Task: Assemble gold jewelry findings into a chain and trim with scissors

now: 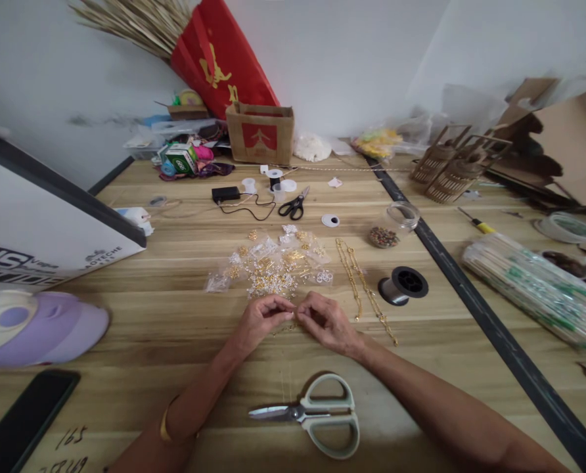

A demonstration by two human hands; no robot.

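My left hand [266,318] and my right hand [328,322] meet fingertip to fingertip over the wooden table, both closed in a pinch. What they hold is too small to make out. Under the fingers lie a few tiny gold pieces [286,328]. Just beyond is a pile of clear and gold beads [273,279] with several small plastic bags around it. To the right of my right hand, gold chains [357,276] are stretched out beside a black spool of fine line [404,285]. White-handled scissors [313,414] rest nearest me, their blades pointing left.
Black scissors [295,205], a black box with a cable [225,194] and a jar of mixed beads [391,226] stand farther back. At left are a white box [51,223], a purple object [46,328] and a phone [27,420]. Wrapped sticks [534,289] lie right.
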